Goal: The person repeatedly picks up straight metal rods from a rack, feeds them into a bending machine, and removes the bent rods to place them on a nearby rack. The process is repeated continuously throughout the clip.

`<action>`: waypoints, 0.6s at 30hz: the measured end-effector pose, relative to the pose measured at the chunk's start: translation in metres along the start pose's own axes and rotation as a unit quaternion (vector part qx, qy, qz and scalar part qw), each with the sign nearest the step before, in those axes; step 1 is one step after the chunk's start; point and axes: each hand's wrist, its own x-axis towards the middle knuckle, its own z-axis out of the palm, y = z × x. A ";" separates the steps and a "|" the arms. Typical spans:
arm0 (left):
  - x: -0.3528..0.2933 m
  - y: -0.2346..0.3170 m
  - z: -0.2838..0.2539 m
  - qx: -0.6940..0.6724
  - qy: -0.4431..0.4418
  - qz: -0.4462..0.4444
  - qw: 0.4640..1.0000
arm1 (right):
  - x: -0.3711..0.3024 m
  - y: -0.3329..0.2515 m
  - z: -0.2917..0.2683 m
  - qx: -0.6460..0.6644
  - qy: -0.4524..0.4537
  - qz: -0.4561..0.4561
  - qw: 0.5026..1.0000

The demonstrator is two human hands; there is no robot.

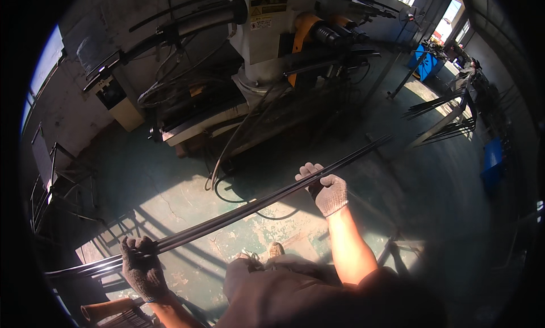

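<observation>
Slantwise, dark rods (244,209) cross left grip (143,268), right grip (325,191).

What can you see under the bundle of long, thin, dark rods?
Under the long dark rods are the right hand in a pale knitted glove, a curved black cable and worn green flooring. Whatever the rods cover is hidden.

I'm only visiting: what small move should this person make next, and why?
Probably curl the right hand closed around the long dark rods: they lie across it while it looks loosely open, whereas the left hand wraps over them nearer the other end.
</observation>
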 end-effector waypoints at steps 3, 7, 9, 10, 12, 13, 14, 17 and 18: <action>0.033 -0.087 0.048 0.380 -0.011 0.109 0.918 | 0.022 0.010 0.036 0.018 -0.046 0.049 0.998; 0.110 -0.128 0.065 0.383 -0.124 0.158 0.902 | 0.107 -0.047 0.067 -0.041 0.060 -0.019 0.997; 0.163 -0.124 0.060 0.267 -0.145 0.121 0.945 | 0.152 -0.088 0.073 -0.066 -0.007 -0.022 0.998; 0.190 -0.122 0.056 0.202 -0.154 0.100 0.962 | 0.178 -0.107 0.078 -0.078 -0.018 -0.043 0.996; 0.238 -0.135 0.048 0.229 -0.097 0.159 0.955 | 0.227 -0.138 0.091 -0.106 -0.013 -0.082 0.991; 0.262 -0.146 0.047 0.236 -0.065 0.173 0.954 | 0.250 -0.152 0.097 -0.121 0.004 -0.101 0.987; 0.282 -0.165 0.049 0.258 -0.076 0.179 0.946 | 0.274 -0.173 0.107 -0.143 0.021 -0.125 0.982; 0.328 -0.214 0.066 0.321 -0.041 0.104 0.940 | 0.345 -0.222 0.128 -0.277 -0.004 -0.191 0.942; 0.341 -0.234 0.078 0.303 -0.022 0.071 0.950 | 0.373 -0.239 0.140 -0.280 -0.007 -0.211 0.937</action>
